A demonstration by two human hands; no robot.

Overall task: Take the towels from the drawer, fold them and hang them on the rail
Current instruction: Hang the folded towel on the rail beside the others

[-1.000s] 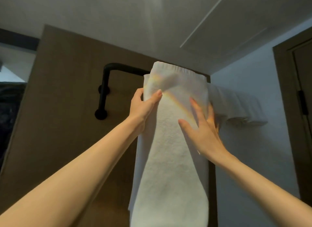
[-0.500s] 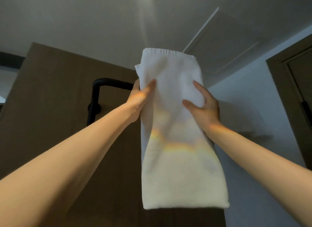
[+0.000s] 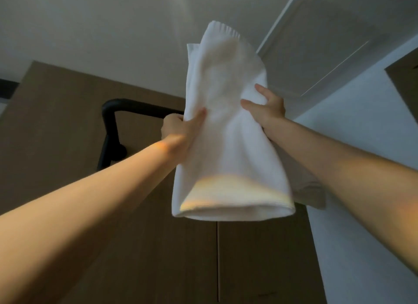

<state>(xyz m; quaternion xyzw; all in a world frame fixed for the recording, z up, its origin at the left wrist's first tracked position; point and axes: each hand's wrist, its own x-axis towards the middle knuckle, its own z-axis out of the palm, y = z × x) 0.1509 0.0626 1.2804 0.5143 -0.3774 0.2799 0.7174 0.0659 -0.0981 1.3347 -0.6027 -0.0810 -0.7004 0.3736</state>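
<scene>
Since half a second ago you have pinched the towel (image 3: 228, 127) in at its middle, so it now creases between your hands, and its top leans more to the right against the ceiling (image 3: 113, 32).

From the head camera, your left hand (image 3: 181, 129) grips the towel's left edge: the thumb lies across the front and the fingers curl out of sight behind. Your right hand (image 3: 268, 111) holds the right edge a little higher, with thumb and forefinger showing on the front and the other fingers hidden behind the cloth. About half of the towel stands above your grip and the rest hangs below it, ending in a rounded fold that swings toward you.

The towel is up in front of the black rail (image 3: 135, 108), whose straight run passes behind your left hand and vanishes behind the cloth; you cannot tell whether towel and rail touch. A second towel (image 3: 309, 190) hangs further right, partly hidden by your right forearm. Behind all of it is the wood panel (image 3: 67, 122).
</scene>
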